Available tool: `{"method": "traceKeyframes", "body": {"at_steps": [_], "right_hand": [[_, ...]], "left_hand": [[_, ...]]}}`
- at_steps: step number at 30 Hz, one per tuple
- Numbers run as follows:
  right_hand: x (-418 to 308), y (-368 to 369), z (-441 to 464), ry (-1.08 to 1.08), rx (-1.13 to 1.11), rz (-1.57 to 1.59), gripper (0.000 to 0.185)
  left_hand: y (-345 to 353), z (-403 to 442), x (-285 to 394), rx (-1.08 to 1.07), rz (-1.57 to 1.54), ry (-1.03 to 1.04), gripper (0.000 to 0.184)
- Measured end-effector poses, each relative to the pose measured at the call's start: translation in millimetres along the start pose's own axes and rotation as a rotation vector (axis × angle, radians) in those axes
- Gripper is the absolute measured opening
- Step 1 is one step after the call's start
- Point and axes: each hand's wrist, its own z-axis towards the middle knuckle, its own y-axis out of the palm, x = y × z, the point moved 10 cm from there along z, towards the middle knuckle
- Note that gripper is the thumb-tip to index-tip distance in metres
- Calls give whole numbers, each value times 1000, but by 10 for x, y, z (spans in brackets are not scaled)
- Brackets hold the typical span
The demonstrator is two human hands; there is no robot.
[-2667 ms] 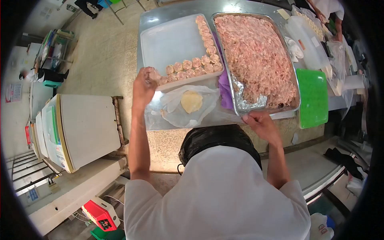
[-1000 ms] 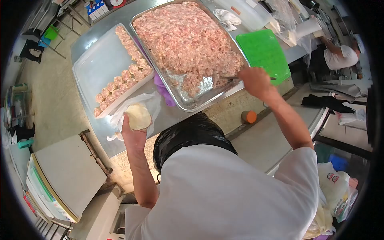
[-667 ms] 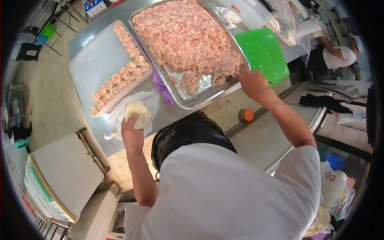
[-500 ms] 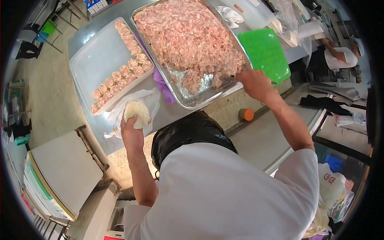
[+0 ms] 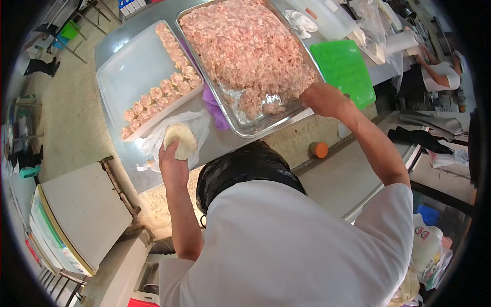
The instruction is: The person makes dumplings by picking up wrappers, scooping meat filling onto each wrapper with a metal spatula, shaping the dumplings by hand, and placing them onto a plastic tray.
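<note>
My left hand (image 5: 175, 162) holds a pale round wrapper (image 5: 180, 140) over a crumpled sheet of clear plastic (image 5: 201, 125), its thumb on the wrapper's face. My right hand (image 5: 323, 100) is closed round the handle of a metal tool at the near right corner of the metal tray (image 5: 244, 134); the tool's blade is hardly visible. Minced meat (image 5: 250, 46) fills most of that tray, and a small lump of it (image 5: 273, 109) lies apart near the front edge. Left of the tray, a white plastic tray (image 5: 128, 64) carries rows of filled dumplings (image 5: 166, 86) along two sides.
A green board (image 5: 343, 71) lies right of the meat tray, with a white cloth (image 5: 300, 24) behind it. Purple cloth (image 5: 217, 110) shows between the trays. At the far right another person (image 5: 441, 75) is at work. An orange-lidded jar (image 5: 319, 149) stands beyond the table's front edge.
My left hand left the dumpling tray and took up the wrapper. My right hand moved from the tray's front edge to a tool in the meat. A small lump now lies apart. The view has turned.
</note>
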Motion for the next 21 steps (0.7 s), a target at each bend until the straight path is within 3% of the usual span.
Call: {"method": "traceKeyframes", "body": {"at_steps": [2,5,8,11,14,17,21], "right_hand": [[-2,10,33,-47,-63,146,9],[86,-61,61,43,-10,93,7],[-92,-56,109,-71,226,49,9],[-22,69,110,-28,115,91,12],[140,-170,34,165,35,16,12],[363,54,13,160,97,-38,14],[128,111,124,73,143,101,9]], "left_hand": [[9,-17,42,4,1,13,49],[-61,-46,30,12,-5,21,48],[-108,31,-25,6,1,12,48],[-43,-43,12,2,-1,23,47],[-4,-36,-20,6,10,18,46],[-47,-27,-28,24,9,5,45],[-64,-4,-100,6,11,0,46]]}}
